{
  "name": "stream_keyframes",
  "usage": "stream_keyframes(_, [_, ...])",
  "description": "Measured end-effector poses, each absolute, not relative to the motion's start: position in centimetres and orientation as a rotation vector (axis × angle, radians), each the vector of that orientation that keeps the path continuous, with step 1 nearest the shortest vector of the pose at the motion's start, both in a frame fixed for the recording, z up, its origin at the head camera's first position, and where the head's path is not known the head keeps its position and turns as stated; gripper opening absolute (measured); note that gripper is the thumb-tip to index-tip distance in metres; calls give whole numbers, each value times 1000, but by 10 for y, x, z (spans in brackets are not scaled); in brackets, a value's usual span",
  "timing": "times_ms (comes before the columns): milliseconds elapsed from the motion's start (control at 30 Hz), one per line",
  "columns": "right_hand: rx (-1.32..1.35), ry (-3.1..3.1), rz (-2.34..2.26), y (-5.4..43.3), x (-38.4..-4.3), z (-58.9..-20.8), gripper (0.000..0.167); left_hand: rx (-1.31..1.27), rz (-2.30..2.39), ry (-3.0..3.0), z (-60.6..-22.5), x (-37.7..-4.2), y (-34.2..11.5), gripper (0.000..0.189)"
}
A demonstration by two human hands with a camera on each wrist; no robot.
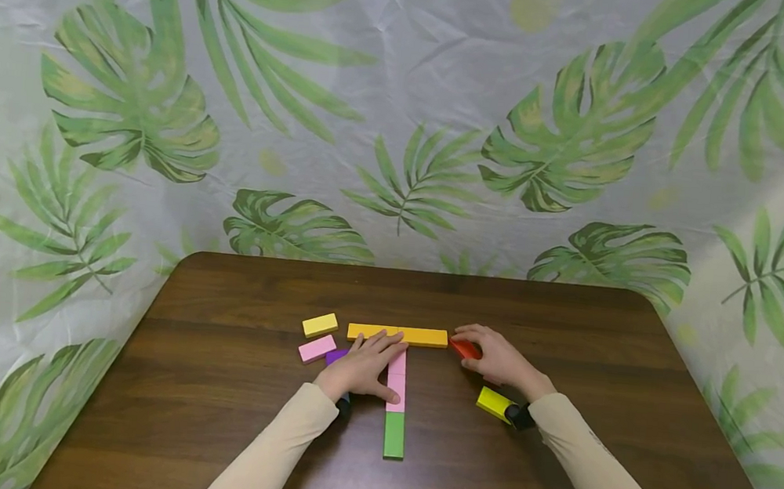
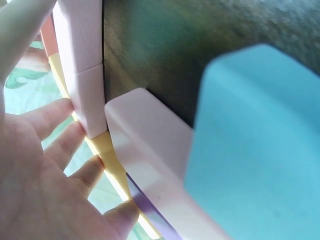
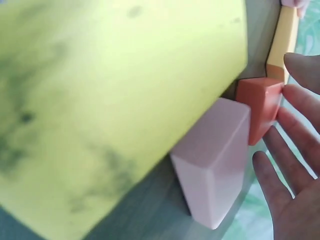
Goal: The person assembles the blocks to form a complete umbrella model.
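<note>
My left hand (image 1: 366, 368) lies with straight, spread fingers over the joint of an orange block row (image 1: 425, 337) and a line of pink blocks (image 1: 398, 365). In the left wrist view its fingertips touch the row's edge, near a purple block (image 2: 150, 207). A green block (image 1: 394, 435) continues the pink line toward me. Beside the row's right end, my right hand (image 1: 498, 357) touches a tilted red block (image 1: 464, 349). Its extended fingers lie along the red block's far side in the right wrist view. A loose pink block (image 3: 212, 160) stands close by, hidden from the head view.
Left of the row lie a pale yellow block (image 1: 320, 325) and another pink block (image 1: 316, 349). A blue block (image 2: 260, 145) sits under my left wrist. Near my right wrist is a bright yellow block (image 1: 494, 403). A leaf-patterned curtain hangs behind the dark wooden table (image 1: 218, 432).
</note>
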State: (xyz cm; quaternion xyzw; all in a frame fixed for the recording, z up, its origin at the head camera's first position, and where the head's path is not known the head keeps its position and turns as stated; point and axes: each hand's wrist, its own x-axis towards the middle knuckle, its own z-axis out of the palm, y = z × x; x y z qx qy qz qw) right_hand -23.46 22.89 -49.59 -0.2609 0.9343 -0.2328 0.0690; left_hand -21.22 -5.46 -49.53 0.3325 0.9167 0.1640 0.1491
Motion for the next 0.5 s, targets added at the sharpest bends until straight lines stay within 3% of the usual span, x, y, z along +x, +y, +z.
stream_keyframes(500, [-739,2798,-652,232,-233,-500,60,960,492,2640,-496,-212,-55,88])
